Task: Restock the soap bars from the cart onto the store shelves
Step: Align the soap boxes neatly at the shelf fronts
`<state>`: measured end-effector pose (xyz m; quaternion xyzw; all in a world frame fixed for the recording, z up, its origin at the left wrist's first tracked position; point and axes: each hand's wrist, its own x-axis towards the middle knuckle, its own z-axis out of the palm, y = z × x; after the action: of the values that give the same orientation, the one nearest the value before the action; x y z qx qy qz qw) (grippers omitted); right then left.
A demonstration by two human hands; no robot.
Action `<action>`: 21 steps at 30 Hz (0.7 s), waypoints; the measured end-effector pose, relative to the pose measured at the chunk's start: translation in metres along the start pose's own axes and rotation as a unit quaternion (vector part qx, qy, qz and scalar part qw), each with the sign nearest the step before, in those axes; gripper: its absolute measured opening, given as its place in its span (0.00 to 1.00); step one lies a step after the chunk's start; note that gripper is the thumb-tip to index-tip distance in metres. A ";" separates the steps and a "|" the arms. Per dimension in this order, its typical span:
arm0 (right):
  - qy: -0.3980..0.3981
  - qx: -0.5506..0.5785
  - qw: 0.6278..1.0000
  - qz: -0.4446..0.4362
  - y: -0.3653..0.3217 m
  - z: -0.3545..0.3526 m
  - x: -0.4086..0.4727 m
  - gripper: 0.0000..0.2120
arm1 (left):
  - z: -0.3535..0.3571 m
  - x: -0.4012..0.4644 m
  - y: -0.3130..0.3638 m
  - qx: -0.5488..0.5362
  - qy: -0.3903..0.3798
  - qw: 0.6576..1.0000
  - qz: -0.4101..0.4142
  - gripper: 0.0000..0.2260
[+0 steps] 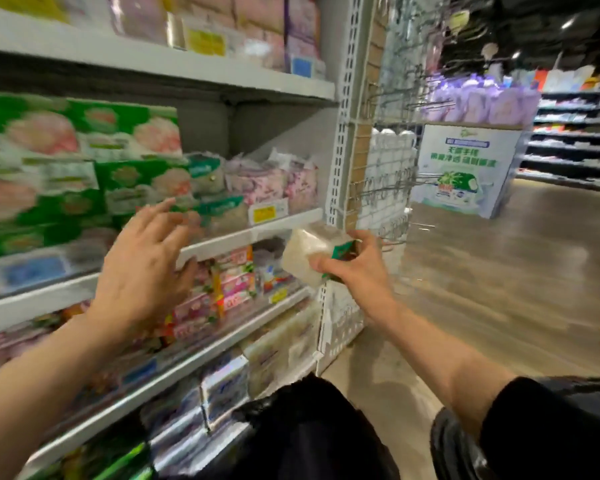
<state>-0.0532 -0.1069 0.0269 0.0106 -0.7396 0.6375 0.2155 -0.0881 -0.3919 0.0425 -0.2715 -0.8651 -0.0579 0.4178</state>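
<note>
shelves (284, 216) L | soap bar (305, 251) in R hand (350, 268) | L hand (146, 265) before shelves

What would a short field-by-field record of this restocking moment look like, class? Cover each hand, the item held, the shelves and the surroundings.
Setting: store aisle, end of a shelf unit
Left hand: open, fingers spread, raised before the middle shelf, holding nothing
Right hand: grips a soap bar
Soap bar: pale block with a green label, held in the air near the shelf's right end
Shelf stock: green boxes, pink packs; print blurred
Background: promotional display stand
</note>
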 end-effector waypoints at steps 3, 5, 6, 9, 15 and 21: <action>-0.037 -0.046 0.997 -0.051 -0.024 0.054 0.022 0.42 | -0.018 -0.011 -0.033 0.052 -0.005 0.999 -0.010 0.16; -0.033 -0.082 0.993 -0.078 -0.039 0.083 0.033 0.43 | -0.022 -0.018 -0.050 0.076 -0.021 0.997 -0.025 0.16; -0.026 -0.096 0.991 -0.091 -0.045 0.096 0.039 0.43 | -0.022 -0.021 -0.057 0.084 -0.028 0.996 -0.030 0.16; 0.009 -0.129 0.985 -0.116 -0.061 0.126 0.050 0.43 | -0.020 -0.030 -0.071 0.100 -0.041 0.993 -0.051 0.19; 0.121 -0.197 0.969 -0.089 -0.086 0.158 0.103 0.35 | -0.005 -0.039 -0.081 0.116 -0.103 0.985 -0.075 0.28; 0.072 -0.226 0.969 -0.073 -0.080 0.169 0.145 0.23 | 0.009 -0.044 -0.081 0.163 -0.122 0.978 -0.038 0.34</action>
<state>-0.2135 -0.2447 0.1341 -0.0299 -0.8440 0.4358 0.3110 -0.1146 -0.4762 0.0135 -0.1718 -0.9171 0.1018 0.3450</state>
